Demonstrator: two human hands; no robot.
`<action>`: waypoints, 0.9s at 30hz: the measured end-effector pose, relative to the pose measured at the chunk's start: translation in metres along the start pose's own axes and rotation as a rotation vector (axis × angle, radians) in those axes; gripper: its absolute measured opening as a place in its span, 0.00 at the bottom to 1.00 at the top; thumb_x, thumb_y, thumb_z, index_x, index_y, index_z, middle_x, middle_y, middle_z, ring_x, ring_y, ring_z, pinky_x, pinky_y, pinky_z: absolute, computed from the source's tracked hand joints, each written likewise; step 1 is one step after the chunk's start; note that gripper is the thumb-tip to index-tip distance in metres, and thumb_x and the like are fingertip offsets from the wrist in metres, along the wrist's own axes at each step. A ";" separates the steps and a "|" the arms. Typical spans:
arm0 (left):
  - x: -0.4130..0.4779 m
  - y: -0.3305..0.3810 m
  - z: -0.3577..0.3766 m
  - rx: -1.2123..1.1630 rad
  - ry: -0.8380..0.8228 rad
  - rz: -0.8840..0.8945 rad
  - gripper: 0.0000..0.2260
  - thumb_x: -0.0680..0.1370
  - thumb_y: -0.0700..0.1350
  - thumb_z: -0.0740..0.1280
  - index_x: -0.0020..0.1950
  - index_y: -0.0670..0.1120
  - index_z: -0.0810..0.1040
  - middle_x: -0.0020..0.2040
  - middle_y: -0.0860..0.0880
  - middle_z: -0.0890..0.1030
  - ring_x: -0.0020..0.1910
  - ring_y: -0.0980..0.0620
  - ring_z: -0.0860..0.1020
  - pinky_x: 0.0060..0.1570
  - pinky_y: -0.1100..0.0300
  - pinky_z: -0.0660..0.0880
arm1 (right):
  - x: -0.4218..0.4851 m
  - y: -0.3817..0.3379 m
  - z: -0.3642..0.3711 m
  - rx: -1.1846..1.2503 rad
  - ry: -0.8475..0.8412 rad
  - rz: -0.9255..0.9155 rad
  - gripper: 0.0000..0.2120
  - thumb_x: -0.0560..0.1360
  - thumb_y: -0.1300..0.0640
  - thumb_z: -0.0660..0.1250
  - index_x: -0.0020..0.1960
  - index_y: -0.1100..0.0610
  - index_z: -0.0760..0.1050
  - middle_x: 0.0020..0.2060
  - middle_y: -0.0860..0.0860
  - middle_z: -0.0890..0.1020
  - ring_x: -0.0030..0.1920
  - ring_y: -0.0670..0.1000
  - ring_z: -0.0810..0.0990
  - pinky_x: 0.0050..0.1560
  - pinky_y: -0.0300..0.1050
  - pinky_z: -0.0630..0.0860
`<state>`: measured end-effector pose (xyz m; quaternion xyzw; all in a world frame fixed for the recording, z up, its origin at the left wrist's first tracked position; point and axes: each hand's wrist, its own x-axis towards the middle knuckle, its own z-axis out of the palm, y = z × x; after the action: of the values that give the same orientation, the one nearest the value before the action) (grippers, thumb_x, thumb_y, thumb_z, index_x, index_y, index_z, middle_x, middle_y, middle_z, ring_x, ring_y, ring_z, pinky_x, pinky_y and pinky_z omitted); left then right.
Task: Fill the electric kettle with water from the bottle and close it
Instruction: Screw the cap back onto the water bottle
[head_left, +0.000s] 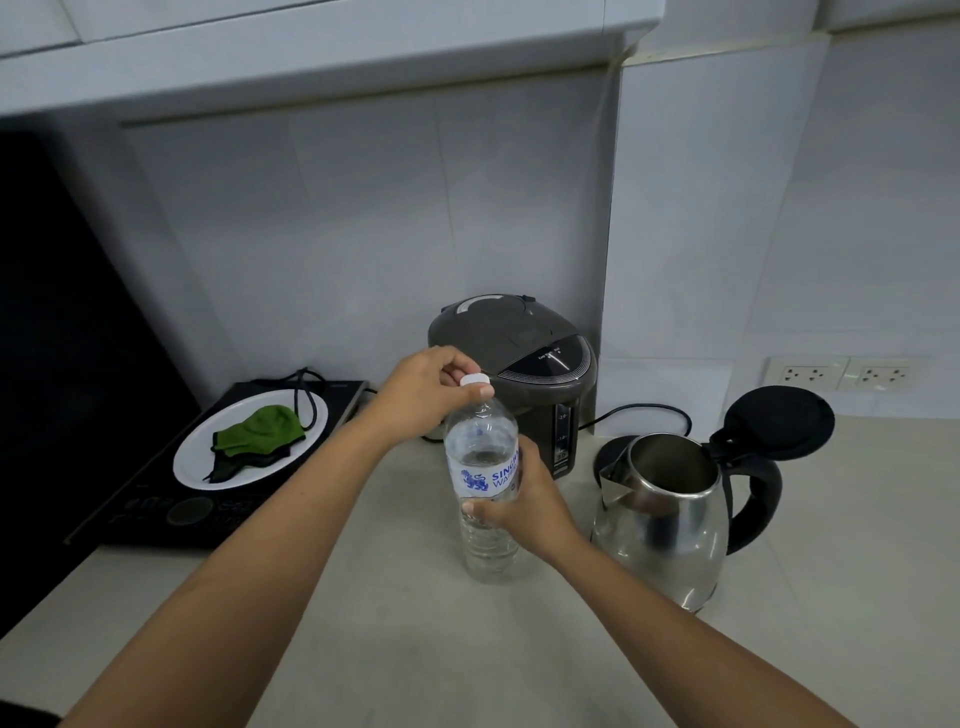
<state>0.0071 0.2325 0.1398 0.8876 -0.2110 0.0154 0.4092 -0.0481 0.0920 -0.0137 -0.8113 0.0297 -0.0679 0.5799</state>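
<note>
At far left, one white oval plate (192, 457) with a green cloth (260, 434) sits on a black induction hob (156, 512). Left hand (423, 397), forearm extended, fingers pinching the white cap (476, 380). One clear plastic water bottle (485, 480) stands upright on the pale countertop (395, 623), long axis vertical, cap upward. Right hand (530, 506) wraps its labelled middle. Behind, one grey thermo pot (519, 358). Right: one stainless-steel electric kettle (660, 525), black lid (779, 423) raised, spout pointing left.
</note>
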 end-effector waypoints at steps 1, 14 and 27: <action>0.000 0.000 -0.002 0.002 -0.019 0.010 0.09 0.72 0.49 0.76 0.49 0.51 0.81 0.45 0.52 0.80 0.41 0.58 0.76 0.44 0.66 0.73 | 0.000 0.000 0.000 0.001 0.003 -0.003 0.45 0.54 0.42 0.80 0.66 0.37 0.61 0.60 0.42 0.74 0.60 0.44 0.76 0.60 0.52 0.77; 0.005 -0.004 -0.010 -0.052 -0.239 0.015 0.13 0.79 0.47 0.68 0.63 0.53 0.79 0.59 0.55 0.81 0.59 0.58 0.78 0.61 0.62 0.73 | 0.002 -0.001 -0.002 -0.017 -0.009 0.001 0.45 0.56 0.45 0.81 0.66 0.39 0.61 0.60 0.43 0.75 0.60 0.45 0.76 0.60 0.51 0.77; 0.003 -0.004 -0.013 -0.010 -0.213 0.041 0.07 0.76 0.47 0.71 0.53 0.55 0.79 0.54 0.53 0.81 0.55 0.54 0.79 0.53 0.61 0.75 | -0.004 -0.003 -0.002 0.001 -0.013 -0.003 0.44 0.58 0.49 0.82 0.67 0.40 0.63 0.60 0.42 0.76 0.60 0.43 0.77 0.60 0.49 0.77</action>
<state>0.0130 0.2430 0.1459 0.8776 -0.2716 -0.0718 0.3883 -0.0520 0.0915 -0.0105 -0.8116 0.0250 -0.0636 0.5802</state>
